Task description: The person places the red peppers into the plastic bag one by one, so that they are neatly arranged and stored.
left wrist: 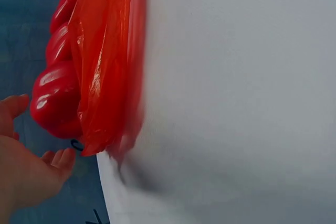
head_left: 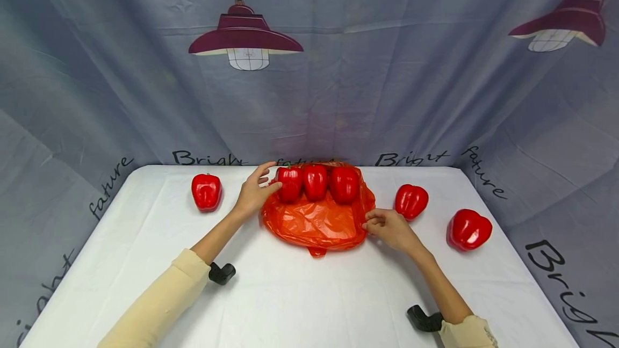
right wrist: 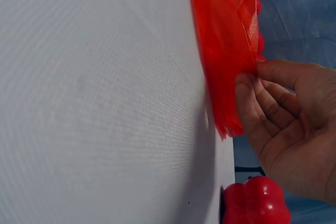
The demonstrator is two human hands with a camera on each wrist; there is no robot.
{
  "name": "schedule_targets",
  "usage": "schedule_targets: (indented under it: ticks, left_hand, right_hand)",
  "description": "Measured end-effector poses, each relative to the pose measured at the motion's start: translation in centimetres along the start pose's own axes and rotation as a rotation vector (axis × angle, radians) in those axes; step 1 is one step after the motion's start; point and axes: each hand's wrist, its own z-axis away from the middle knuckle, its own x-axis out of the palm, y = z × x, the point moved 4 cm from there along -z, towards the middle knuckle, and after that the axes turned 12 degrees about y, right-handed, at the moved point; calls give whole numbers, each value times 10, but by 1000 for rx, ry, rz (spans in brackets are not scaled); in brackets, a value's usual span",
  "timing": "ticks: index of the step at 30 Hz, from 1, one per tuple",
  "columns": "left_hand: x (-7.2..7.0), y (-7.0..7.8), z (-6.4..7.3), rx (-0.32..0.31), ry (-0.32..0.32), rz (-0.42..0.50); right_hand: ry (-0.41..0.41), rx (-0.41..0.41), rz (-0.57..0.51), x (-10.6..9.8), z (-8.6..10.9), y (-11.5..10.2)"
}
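A red-orange plastic bag (head_left: 314,224) lies spread on the table, its top facing up. Three red bell peppers sit in a row at its far side: a left one (head_left: 289,185), a middle one (head_left: 315,182) and a right one (head_left: 344,185). Beside the left pepper is my left hand (head_left: 253,192), fingers spread and thumb tip close to the pepper's side; the left wrist view shows the hand (left wrist: 31,166) loosely curved near that pepper (left wrist: 56,100). My right hand (head_left: 391,228) pinches the bag's right edge between thumb and fingers, as in the right wrist view (right wrist: 294,114).
One red bell pepper (head_left: 206,192) stands alone on the left of the white-covered table (head_left: 290,299). Two more are on the right, a nearer-to-hand one (head_left: 411,201) and one farther right (head_left: 468,230). A printed curtain (head_left: 338,95) hangs behind the table.
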Motion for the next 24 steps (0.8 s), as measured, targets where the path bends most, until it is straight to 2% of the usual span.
schedule_targets:
  ticks: [8, 14, 19, 24]
  left_hand:
    - [-23, 5, 6, 91, 8, 5]
    - [-48, 9, 10, 140, 43, -29]
    - [-74, 10, 10, 157, 99, -50]
    - [-99, 2, 9, 133, 160, -102]
  right_hand:
    - [8, 8, 12, 0, -1, 4]
    - [6, -7, 9, -1, 0, 2]
    - [9, -1, 9, -1, 0, 1]
    - [11, 15, 14, -1, 1, 2]
